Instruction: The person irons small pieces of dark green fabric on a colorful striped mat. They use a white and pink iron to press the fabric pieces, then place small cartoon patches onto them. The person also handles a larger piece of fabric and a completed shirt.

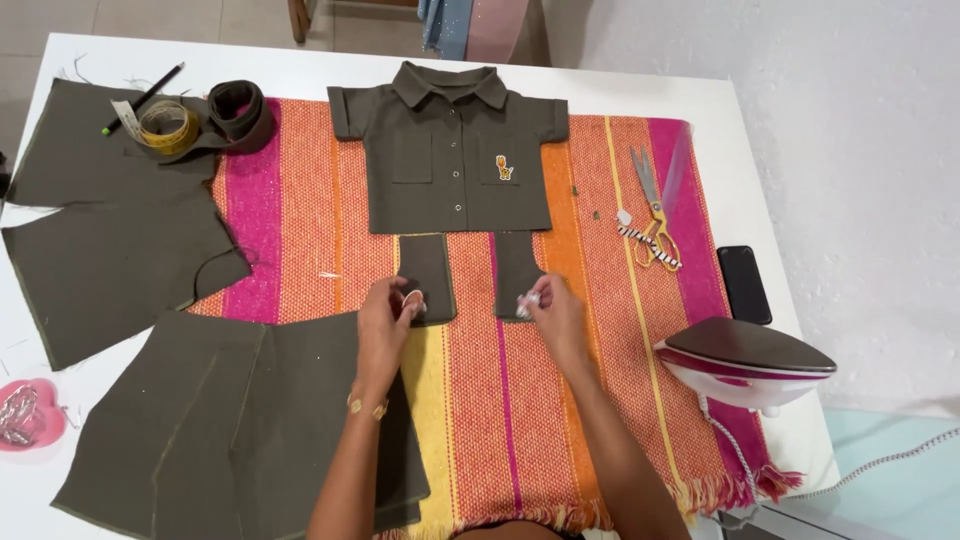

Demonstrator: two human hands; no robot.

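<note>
White tabletop (300, 70) under a striped woven cloth (560, 400): our left hand (385, 325) and right hand (555, 312) each pinch a small pale scrap at two dark olive fabric rectangles (427, 275) below the tiny shirt (450, 150). Light, limp pieces; we judge edges grip best.

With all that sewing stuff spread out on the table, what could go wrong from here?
1. The pink-and-white clothes iron stands near the right hand; if hot, a forearm might brush it.
2. Its striped cord trails over the striped woven cloth's fringe; a snag could tip the iron.
3. The left hand and right hand pinch small pale patches on two small olive fabric panels; these may shift out of line.
</note>
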